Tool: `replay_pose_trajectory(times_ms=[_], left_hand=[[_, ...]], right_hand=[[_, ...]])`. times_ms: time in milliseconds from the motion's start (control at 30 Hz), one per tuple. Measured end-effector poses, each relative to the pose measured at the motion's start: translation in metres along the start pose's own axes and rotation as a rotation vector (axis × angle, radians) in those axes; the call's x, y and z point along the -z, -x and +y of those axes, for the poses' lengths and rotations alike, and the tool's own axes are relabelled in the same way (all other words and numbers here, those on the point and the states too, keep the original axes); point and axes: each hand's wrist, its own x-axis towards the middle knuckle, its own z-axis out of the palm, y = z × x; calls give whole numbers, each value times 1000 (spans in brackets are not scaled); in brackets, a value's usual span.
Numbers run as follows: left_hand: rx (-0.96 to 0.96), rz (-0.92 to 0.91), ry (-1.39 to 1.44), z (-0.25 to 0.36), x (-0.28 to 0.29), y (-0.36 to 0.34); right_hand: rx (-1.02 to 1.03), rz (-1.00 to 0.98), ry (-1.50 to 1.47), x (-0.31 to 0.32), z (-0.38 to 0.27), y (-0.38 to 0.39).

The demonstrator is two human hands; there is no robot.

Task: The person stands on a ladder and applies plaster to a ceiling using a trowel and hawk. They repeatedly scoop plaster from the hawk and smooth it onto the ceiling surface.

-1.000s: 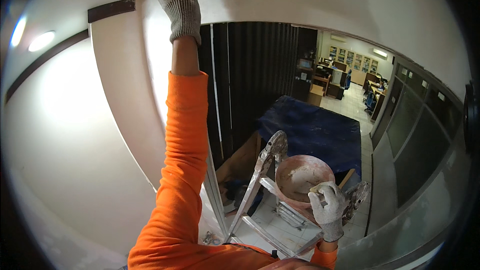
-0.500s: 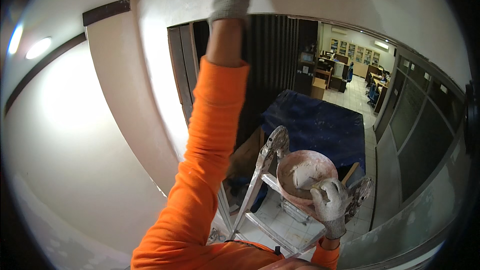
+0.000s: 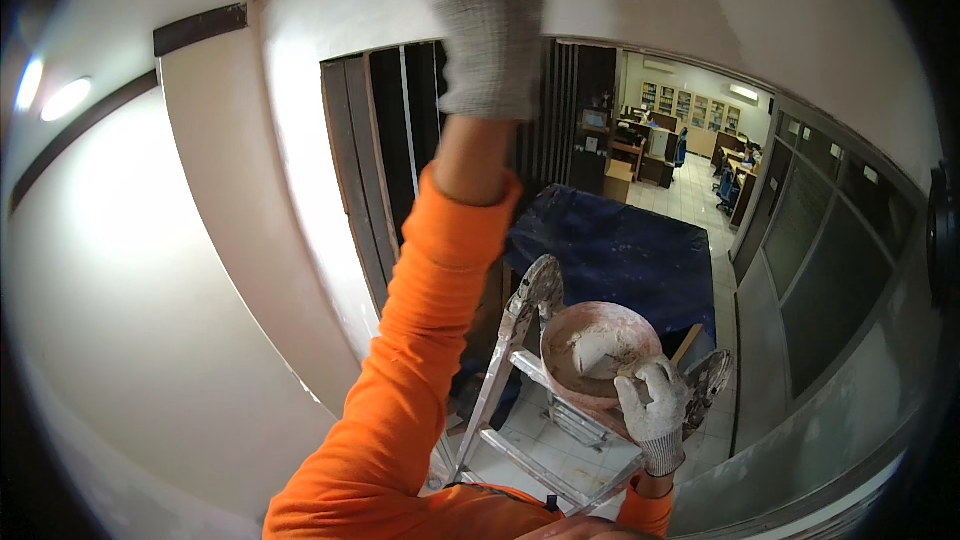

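My left arm, in an orange sleeve, reaches up to the wall above the opening. The gloved left hand [image 3: 490, 30] is smeared by motion and its fingers run past the upper edge, so anything in it is hidden. Lower right, a pinkish, plaster-smeared bowl [image 3: 556, 380] rests at the top of a stepladder [image 3: 500, 360], holding pale wet plaster. A plaster-coated putty knife [image 3: 597, 355] lies over the mix, its blade inside the bowl. At the bowl's right rim, my gloved right hand [image 3: 655, 405] is closed around the handle end.
A dark blue tarp [image 3: 620, 250] covers something beyond the ladder. Dark folding panels [image 3: 365, 160] stand left of it. A glazed partition [image 3: 835, 270] runs along the right; desks and cabinets [image 3: 690, 105] fill the far room. Damp-looking plaster patches [image 3: 680, 10] mark the wall above.
My left hand has come down and right along the wall, showing more of the glove. The view has shifted slightly. My right hand stays at the bowl.
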Motion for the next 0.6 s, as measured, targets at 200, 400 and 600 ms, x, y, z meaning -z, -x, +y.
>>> replay_pose_trajectory(times_ms=[200, 400, 600], left_hand=[[83, 123, -147, 32, 68, -28], [157, 5, -180, 35, 69, -35], [193, 8, -156, 41, 57, -25]], right_hand=[[12, 10, -90, 0, -9, -3], [24, -4, -66, -2, -4, -3], [13, 25, -68, -3, -2, -1]])
